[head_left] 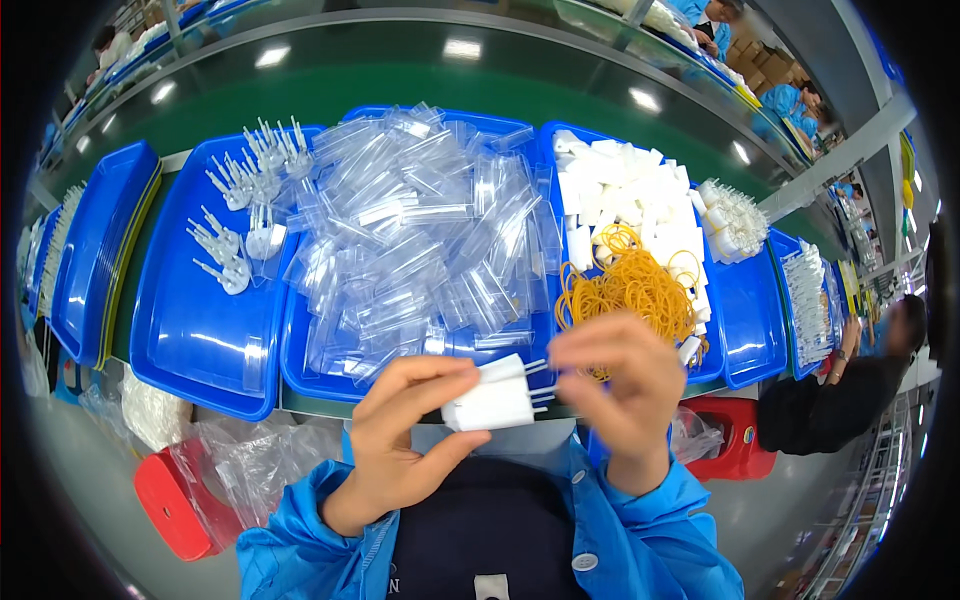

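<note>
My left hand (pixel 415 430) grips a bundle of white plastic pieces (pixel 500 397) between thumb and fingers, in front of my chest. Thin white prongs stick out of its right end. Around those prong tips hovers my right hand (pixel 625 395), its fingers smeared by motion; I cannot tell whether they pinch anything. Beyond it, yellow-brown rubber bands (pixel 630 292) are heaped on loose white plastic pieces (pixel 620 180) in a blue tray. Clear plastic sleeves (pixel 410 215) overfill the middle blue tray (pixel 305 365). Bundles of white pronged pieces (pixel 225 262) stand in the left blue tray (pixel 190 355).
Another bundle of white pronged pieces (pixel 735 222) sits above a right-hand blue tray (pixel 745 330). Stacked blue trays (pixel 105 255) stand far left. Behind runs a green conveyor belt (pixel 330 70). Red stools (pixel 180 505) flank me. A co-worker in black (pixel 830 405) is at the right.
</note>
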Demonstrator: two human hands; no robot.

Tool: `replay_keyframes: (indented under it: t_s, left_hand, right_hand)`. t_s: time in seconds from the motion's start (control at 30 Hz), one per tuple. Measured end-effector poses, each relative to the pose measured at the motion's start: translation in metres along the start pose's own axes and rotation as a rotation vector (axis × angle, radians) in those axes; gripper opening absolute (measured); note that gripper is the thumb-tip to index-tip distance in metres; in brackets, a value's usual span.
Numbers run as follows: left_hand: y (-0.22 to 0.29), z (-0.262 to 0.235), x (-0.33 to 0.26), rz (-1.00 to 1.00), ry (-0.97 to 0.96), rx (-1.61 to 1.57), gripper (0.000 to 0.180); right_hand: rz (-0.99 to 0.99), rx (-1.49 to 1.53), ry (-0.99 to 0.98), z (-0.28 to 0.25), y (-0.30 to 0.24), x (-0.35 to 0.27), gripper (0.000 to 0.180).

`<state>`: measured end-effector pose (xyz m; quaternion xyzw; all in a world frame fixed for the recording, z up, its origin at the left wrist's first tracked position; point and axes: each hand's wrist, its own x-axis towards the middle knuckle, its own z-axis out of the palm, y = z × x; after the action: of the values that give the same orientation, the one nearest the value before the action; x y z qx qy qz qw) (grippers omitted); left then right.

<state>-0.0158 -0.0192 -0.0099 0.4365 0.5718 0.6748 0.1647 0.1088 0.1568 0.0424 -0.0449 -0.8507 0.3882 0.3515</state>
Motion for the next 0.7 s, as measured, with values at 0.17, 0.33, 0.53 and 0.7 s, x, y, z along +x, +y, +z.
replay_keyframes:
  t_s: [0.17,0.33,0.53,0.7]
  left_hand:
    - [0.002,-0.005,0.003,-0.036,0.006,-0.198,0.044]
    - [0.001,-0.009,0.005,-0.068,0.017,-0.284,0.044]
    - [0.003,-0.010,0.006,-0.080,0.040,-0.336,0.043]
    - [0.002,-0.011,0.007,-0.036,0.026,-0.225,0.043]
  right_hand:
    - [0.101,-0.282,0.070,0.007,0.026,0.020,0.036]
    - [-0.026,-0.626,0.006,0.033,0.037,0.029,0.050]
    - [0.004,-0.417,0.223,0.024,0.033,0.020,0.019]
    - [0.335,0.386,0.370,0.011,0.017,-0.012,0.015]
